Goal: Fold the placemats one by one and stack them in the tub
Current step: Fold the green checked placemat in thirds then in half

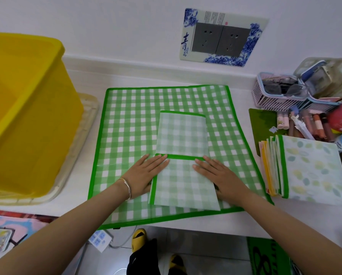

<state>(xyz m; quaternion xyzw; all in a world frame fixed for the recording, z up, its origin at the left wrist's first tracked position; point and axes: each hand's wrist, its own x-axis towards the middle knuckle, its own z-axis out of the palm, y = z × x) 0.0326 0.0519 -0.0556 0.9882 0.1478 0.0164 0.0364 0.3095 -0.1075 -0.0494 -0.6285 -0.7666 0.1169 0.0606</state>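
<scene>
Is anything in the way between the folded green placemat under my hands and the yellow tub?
Nothing visible. The left hand and right hand press flat on the folded placemat, and only the larger checked mat lies between it and the yellow tub on the left. It must go over the tub's wall.

Worktop point(166, 78), left to right: tub, spread placemat, stack.
The tub point(27, 116) sits on a tray point(80, 124) at the left end. In the middle lies a spread placemat point(130, 120) with a folded placemat point(183, 133) on it. The left hand point(146, 175) and right hand point(217, 175) lie flat on its near half, one at each side. A stack of placemats point(309, 169) lies to the right, with a basket point(273, 96) behind it.
</scene>
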